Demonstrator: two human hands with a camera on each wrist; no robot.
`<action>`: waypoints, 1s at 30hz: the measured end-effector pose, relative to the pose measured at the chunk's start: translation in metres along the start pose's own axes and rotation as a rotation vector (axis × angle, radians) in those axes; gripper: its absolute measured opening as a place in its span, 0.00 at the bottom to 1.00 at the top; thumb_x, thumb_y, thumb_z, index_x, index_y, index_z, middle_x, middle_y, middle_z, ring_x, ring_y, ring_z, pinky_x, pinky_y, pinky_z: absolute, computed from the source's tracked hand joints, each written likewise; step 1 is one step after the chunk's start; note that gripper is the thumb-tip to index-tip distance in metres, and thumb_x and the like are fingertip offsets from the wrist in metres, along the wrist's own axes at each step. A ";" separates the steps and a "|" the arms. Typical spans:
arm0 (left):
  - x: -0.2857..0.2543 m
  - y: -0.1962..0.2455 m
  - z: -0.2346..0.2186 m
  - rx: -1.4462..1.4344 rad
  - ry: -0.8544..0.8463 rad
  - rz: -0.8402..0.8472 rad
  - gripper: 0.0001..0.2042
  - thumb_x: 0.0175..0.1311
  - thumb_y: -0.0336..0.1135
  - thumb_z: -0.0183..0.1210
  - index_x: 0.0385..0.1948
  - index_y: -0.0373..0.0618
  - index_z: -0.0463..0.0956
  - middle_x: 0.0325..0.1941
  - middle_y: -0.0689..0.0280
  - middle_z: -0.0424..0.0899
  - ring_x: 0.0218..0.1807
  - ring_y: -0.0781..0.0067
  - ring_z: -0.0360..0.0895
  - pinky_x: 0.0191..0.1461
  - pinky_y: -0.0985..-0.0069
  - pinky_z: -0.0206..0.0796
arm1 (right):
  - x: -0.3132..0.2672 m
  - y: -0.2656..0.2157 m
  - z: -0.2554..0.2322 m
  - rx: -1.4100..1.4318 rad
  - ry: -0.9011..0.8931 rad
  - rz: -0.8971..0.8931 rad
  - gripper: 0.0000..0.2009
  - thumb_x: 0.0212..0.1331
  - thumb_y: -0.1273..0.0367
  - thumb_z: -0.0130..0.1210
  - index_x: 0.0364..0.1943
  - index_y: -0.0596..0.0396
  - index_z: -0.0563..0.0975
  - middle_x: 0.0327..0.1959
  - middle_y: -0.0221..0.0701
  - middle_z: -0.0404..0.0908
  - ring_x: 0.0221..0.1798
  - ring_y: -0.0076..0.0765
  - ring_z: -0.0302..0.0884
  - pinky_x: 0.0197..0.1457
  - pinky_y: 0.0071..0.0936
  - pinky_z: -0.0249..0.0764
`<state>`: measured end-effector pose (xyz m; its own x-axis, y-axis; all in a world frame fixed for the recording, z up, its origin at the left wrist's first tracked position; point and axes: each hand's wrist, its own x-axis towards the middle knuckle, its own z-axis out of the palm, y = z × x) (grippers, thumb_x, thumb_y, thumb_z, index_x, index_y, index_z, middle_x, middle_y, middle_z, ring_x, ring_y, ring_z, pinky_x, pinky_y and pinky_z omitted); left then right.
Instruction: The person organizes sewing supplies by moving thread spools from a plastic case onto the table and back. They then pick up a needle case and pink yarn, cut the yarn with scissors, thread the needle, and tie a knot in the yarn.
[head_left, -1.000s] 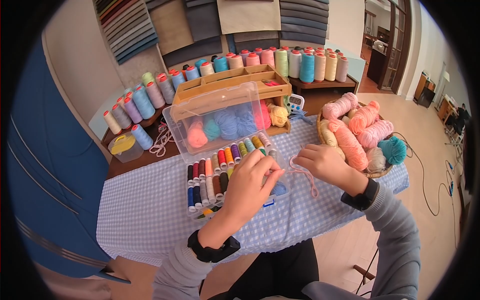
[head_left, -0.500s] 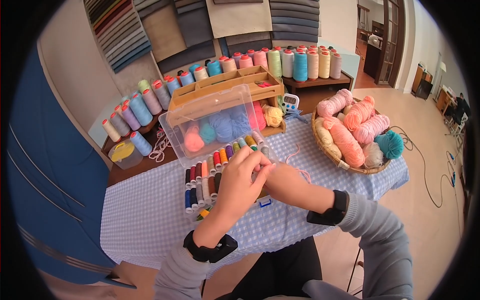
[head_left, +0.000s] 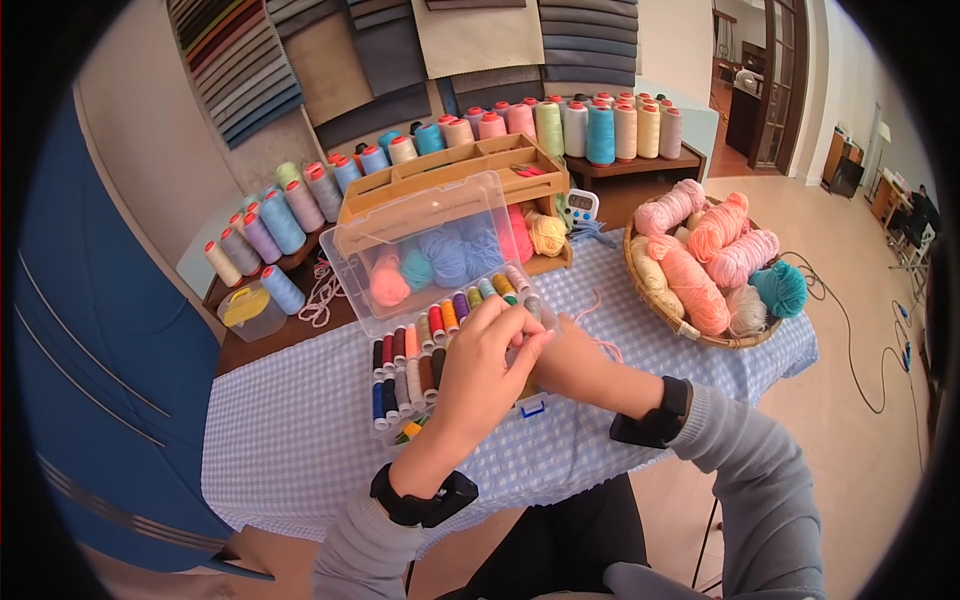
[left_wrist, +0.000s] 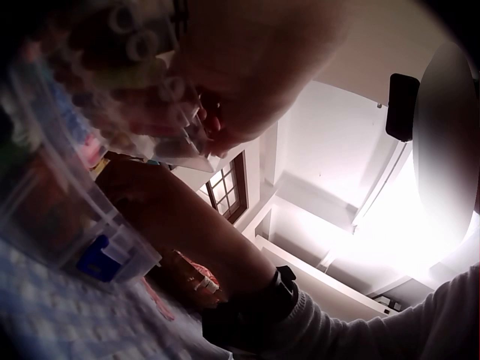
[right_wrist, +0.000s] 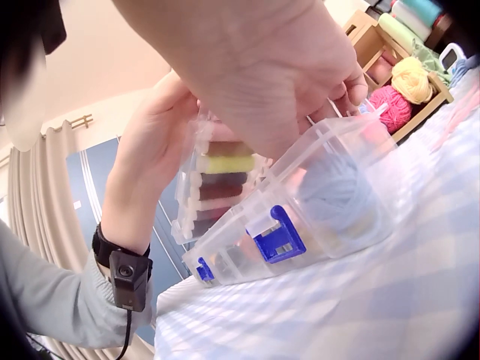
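Observation:
A clear plastic sewing box (right_wrist: 236,259) with blue latches stands on the checked cloth, its lid (head_left: 350,290) raised. Above its base sits a clear tray (right_wrist: 183,206) of colourful thread spools (head_left: 412,380), lifted on the right. My left hand (head_left: 483,355) grips the tray near that end with curled fingers. Lower down and partly behind it, my right hand (head_left: 580,368) reaches over the box's right compartment, where a blue yarn ball (right_wrist: 330,191) lies. Its fingertips are hidden in the head view, and I cannot tell what they hold. Pink yarn (head_left: 607,349) lies beside the right hand.
On the right is a wicker basket (head_left: 690,333) of yarn skeins. A wooden organizer (head_left: 450,172) with yarn balls stands behind the box, a white timer (head_left: 581,204) beside it. Cones of thread (head_left: 600,135) line the back shelf. A small yellow-lidded container (head_left: 250,310) sits left.
My right hand has moved left from beside the basket to the box, under the left hand, and has stayed there over the last half second. The left hand keeps its place at the tray.

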<state>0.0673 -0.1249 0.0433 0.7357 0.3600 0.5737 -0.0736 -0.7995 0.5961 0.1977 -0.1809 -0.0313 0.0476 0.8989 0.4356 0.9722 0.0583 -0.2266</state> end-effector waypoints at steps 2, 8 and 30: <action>0.000 0.001 0.000 -0.006 -0.001 -0.003 0.05 0.54 0.31 0.58 0.25 0.40 0.72 0.25 0.67 0.65 0.26 0.76 0.66 0.30 0.80 0.60 | 0.001 -0.002 -0.009 0.080 0.006 0.040 0.08 0.43 0.72 0.55 0.31 0.55 0.75 0.31 0.35 0.75 0.43 0.42 0.70 0.42 0.37 0.65; 0.001 0.001 -0.002 -0.001 -0.001 0.008 0.05 0.54 0.30 0.58 0.25 0.40 0.72 0.25 0.67 0.66 0.26 0.76 0.65 0.29 0.80 0.58 | -0.005 -0.002 -0.024 0.148 0.105 -0.092 0.11 0.43 0.73 0.56 0.33 0.56 0.73 0.32 0.37 0.74 0.41 0.46 0.69 0.42 0.39 0.64; 0.001 -0.001 0.001 -0.033 -0.026 -0.021 0.05 0.53 0.30 0.59 0.24 0.40 0.72 0.25 0.67 0.66 0.25 0.76 0.66 0.28 0.80 0.59 | -0.044 -0.012 -0.076 -0.344 0.269 -0.798 0.05 0.44 0.70 0.52 0.27 0.54 0.73 0.36 0.28 0.75 0.38 0.26 0.70 0.33 0.19 0.65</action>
<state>0.0684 -0.1246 0.0426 0.7546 0.3632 0.5466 -0.0799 -0.7759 0.6258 0.2014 -0.2541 0.0182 -0.6594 0.5129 0.5497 0.7518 0.4488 0.4831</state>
